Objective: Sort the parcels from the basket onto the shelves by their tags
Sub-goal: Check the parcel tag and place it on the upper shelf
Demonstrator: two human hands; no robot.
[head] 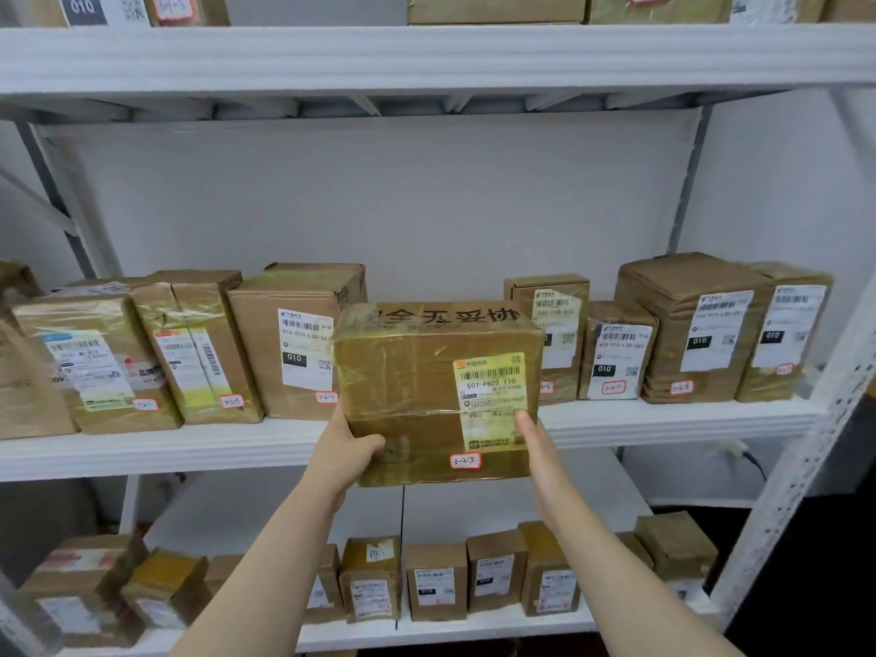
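Note:
A taped brown parcel (426, 391) with a yellow label and a red-edged tag reading 3-2-5 sits at the front edge of the middle shelf (189, 448), in the gap between the parcel tagged 3-2-4 (289, 343) and a smaller parcel (554, 334). My left hand (348, 450) grips its lower left corner, thumb across the front face. Along its lower right side lies my right hand (535, 448), fingers straight and pressed to the box. The basket is out of view.
Tagged parcels stand in a row on the middle shelf left and right of the held one. The lower shelf (426, 628) holds several small boxes. More parcels sit on the top shelf (426, 54). A white upright post (806, 471) rises at the right.

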